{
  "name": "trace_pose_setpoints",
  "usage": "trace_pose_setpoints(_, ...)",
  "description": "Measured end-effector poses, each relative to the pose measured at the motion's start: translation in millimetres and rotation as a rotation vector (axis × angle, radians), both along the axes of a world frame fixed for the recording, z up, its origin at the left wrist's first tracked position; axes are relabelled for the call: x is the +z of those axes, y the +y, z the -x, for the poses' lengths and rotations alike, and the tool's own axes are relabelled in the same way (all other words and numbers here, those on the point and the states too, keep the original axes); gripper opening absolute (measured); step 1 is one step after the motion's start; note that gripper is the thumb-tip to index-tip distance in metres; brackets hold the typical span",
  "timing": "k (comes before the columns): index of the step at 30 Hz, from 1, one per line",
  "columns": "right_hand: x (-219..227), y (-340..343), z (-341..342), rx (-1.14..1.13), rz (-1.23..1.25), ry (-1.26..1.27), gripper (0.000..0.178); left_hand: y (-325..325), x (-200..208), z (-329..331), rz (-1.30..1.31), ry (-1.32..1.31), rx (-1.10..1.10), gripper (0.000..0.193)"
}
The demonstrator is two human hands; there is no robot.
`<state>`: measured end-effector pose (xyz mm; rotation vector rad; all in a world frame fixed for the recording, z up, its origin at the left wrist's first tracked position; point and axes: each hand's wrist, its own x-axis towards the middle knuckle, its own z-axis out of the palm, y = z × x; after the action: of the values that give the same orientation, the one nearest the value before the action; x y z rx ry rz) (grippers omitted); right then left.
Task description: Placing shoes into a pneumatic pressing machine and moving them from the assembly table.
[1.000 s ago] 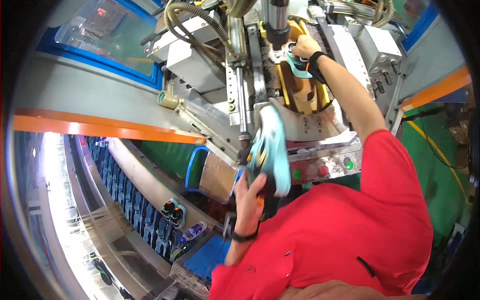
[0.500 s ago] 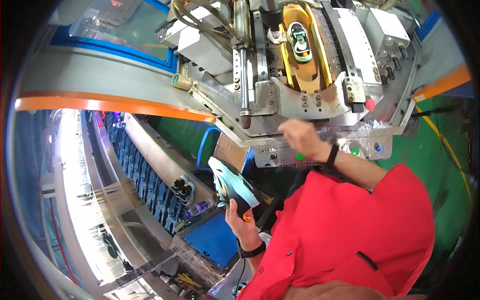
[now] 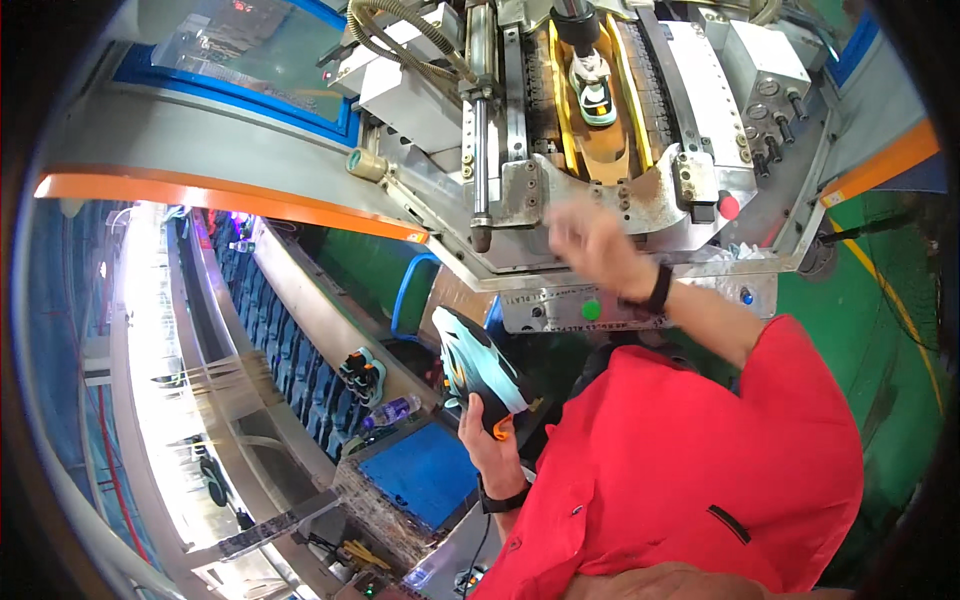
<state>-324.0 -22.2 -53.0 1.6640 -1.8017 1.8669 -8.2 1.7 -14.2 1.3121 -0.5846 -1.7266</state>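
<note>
My left hand point(image 3: 488, 450) grips a light-blue and black sneaker point(image 3: 482, 358) with an orange tab near its heel. The sneaker is tilted, its toe pointing up and away from me. My right hand point(image 3: 605, 258) hovers in front of the metal press machine point(image 3: 520, 258), its fingers smeared by motion, apparently with nothing in them. Inside the machine's trough, between yellow side walls, lies another sneaker point(image 3: 594, 95) in white, mint and black. A dark press head point(image 3: 576, 28) sits low over it and hides its far end.
Below the machine's front edge is a panel with a green button point(image 3: 590, 309); a red knob point(image 3: 729, 207) is at its right corner. Left stand a conveyor point(image 3: 330, 320) carrying a pair of shoes point(image 3: 362, 376), a bottle point(image 3: 392, 411) and a blue-topped stand point(image 3: 420, 475).
The press head has come down onto or close over the sneaker in the trough. My right hand has moved slightly, and my left still grips its sneaker.
</note>
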Motion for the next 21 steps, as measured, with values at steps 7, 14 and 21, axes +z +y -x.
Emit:
trace_pose_setpoints(7,246,-92,197,-0.181,0.4,-0.141,0.071,-2,-5,3,-0.007,0.029,-0.002,0.026)
trace_pose_setpoints(14,246,-122,220,-0.343,0.416,-0.015,0.076,30,-7,4,0.018,-0.013,0.09,0.02)
trace_pose_setpoints(21,208,-173,252,-0.164,-0.103,-0.105,0.037,77,-19,-25,0.0,0.048,0.261,0.025)
